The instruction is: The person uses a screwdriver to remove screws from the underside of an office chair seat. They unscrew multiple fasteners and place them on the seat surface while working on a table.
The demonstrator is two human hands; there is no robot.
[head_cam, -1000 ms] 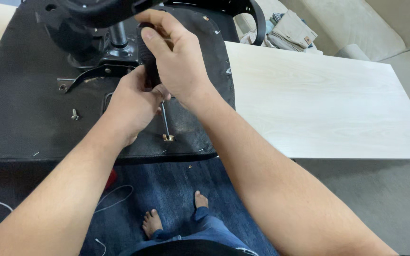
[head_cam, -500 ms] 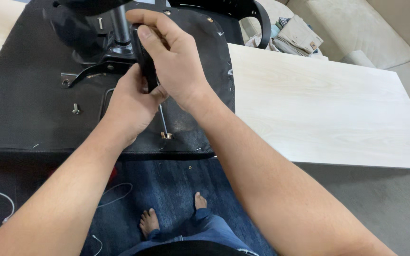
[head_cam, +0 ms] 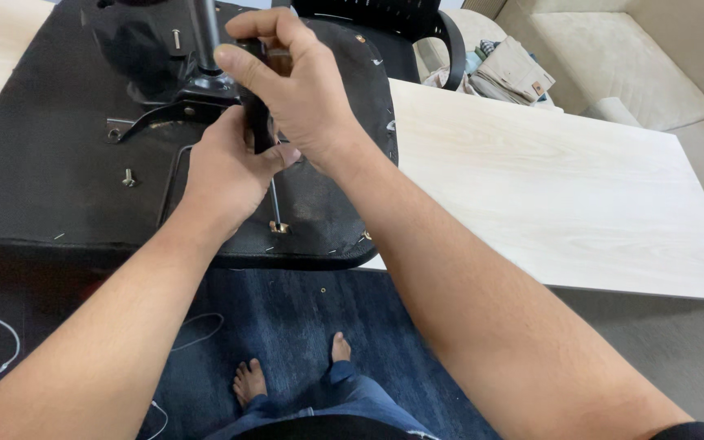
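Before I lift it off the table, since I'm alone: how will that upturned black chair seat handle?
The chair seat is broad and carries a metal column, so probably heavy and top-heavy. It overhangs the table edge, so a push could tip it. The loose screw may roll off.

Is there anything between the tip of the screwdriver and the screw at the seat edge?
Nothing visible. The right hand grips the screwdriver handle, the left hand steadies its shaft, and the tip sits directly on the screw in the upturned seat. No cloth, cable or finger lies between them.
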